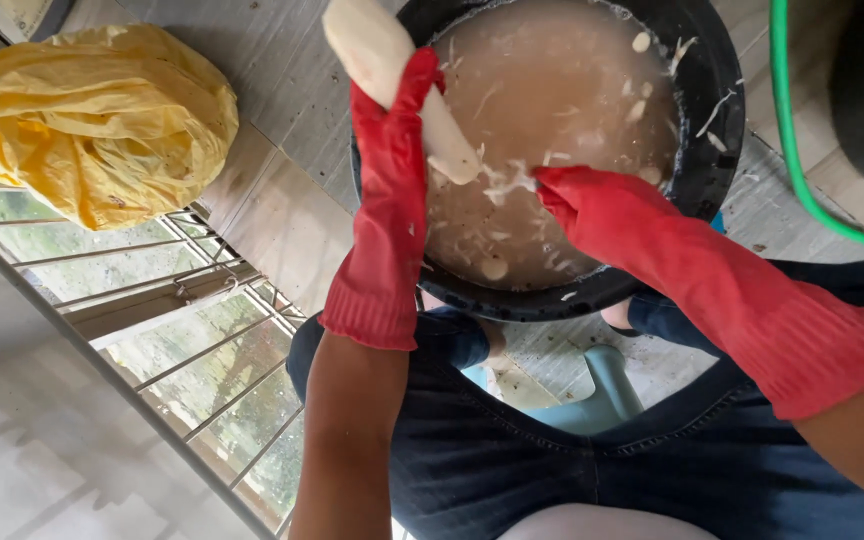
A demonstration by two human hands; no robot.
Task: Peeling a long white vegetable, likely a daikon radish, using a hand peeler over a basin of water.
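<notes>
My left hand, in a long red rubber glove, is wrapped around a long pale peeled root held slanted over a black tub. The tub is full of cloudy brownish water with white peel scraps floating in it. My right hand, also in a red glove, is at the lower tip of the root, over the water; its fingers are closed on something thin that I cannot make out, with white shavings around it.
A bulging yellow plastic bag lies on the tiled floor at the left. A metal window grille runs along the lower left. A green hose curves at the right. I sit on a pale blue stool, knees in dark jeans.
</notes>
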